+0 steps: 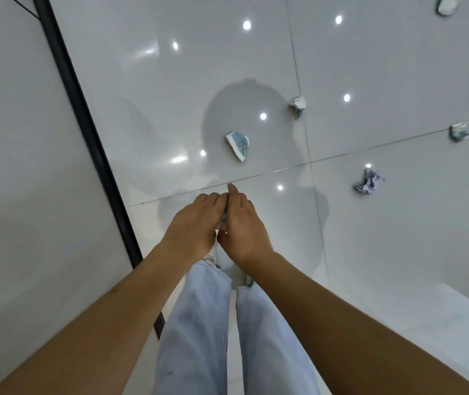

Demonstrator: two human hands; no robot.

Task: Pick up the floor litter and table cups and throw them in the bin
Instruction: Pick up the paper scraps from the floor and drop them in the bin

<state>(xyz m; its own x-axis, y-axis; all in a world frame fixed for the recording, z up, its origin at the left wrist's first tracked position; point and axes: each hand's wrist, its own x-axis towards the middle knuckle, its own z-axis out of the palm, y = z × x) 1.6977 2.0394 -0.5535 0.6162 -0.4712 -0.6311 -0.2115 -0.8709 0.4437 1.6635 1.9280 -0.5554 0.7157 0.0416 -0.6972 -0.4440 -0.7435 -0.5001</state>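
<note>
Over the glossy tiled floor [370, 67], I have my left hand [192, 223] and right hand [241, 226] pressed close together in front of my knees, with a small scrap of litter [223, 216] showing in the gap between them. The fingers curl inward around it, though whether one hand or both truly grip it I cannot tell (most of it is hidden by the backs of my hands). I judge the two are held together so the scrap does not slip out on the way to the bin, which is not in sight. More remains on the floor: a flattened blue-and-white paper cup [238, 145] just ahead of me, a crumpled wad [298, 106] beyond it, another wad [459, 132] far right, a bluish crumple [368, 181] nearer on the right, and one more piece [446, 4] at the top edge. No bench shows here.
</note>
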